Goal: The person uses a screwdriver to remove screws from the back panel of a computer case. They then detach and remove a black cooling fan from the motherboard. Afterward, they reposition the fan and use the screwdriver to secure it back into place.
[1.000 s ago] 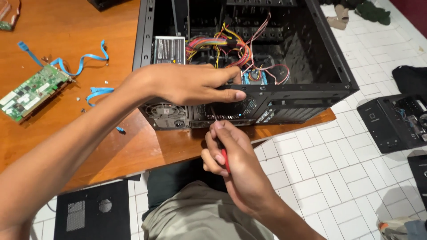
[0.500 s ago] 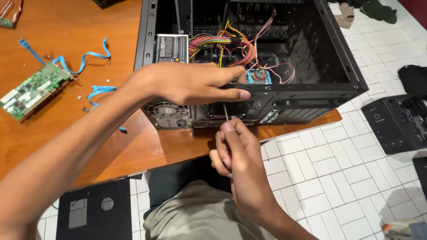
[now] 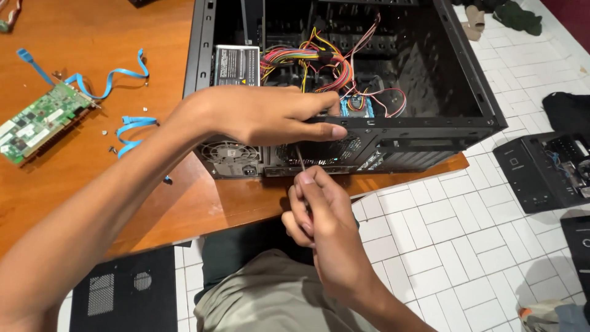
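The head view looks down on an open black metal computer case (image 3: 344, 80) lying on its side on a brown wooden table (image 3: 92, 184), its rear panel facing the person at the table's edge. The left hand (image 3: 264, 114) lies across the case's rear rim, fingers extended and pressed flat along the edge, thumb stretched along the panel, steadying the box. The right hand (image 3: 319, 215) is curled tightly around the handle of a thin-shafted screwdriver (image 3: 300, 161); only the slim metal shaft shows above the fingers, its tip meeting the rear panel just below the left thumb, beside the perforated grille. The screw itself is too small to make out.

Inside the case, a bundle of coloured wires (image 3: 313, 61) spreads from the grey power supply box (image 3: 236, 64). On the table to the left lie a green circuit card (image 3: 40, 120) and blue flat cables (image 3: 110, 77), with a few small loose screws near them.

The likely risks: the driver tip could slip off the screw head and scrape the panel or jab the left thumb, which sits very near the shaft. A freed screw could also drop onto the white tiled floor (image 3: 455, 246) below the table's edge.
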